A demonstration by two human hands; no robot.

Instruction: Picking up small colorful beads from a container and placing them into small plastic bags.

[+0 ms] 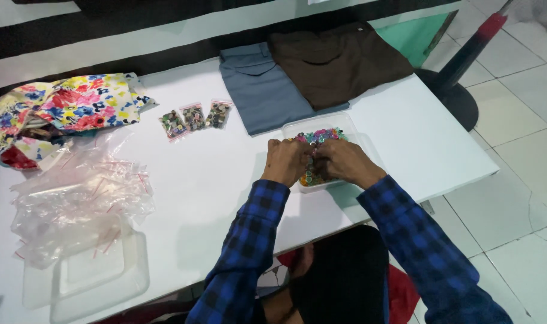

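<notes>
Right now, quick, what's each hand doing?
Left hand: curled over the clear tub of colourful buttons; grip cannot be told.
Right hand: same, cannot be told.

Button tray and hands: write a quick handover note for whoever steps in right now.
Left hand and right hand: both curled, close together over the clear tray of coloured buttons; what they pinch is hidden.
Done: three small filled bags lie in a row on the white table.
Left: the tray holds many buttons; a pile of empty bags sits far left.

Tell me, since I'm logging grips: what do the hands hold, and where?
Cannot tell: both hands are in the tray of buttons, fingers hidden.
</notes>
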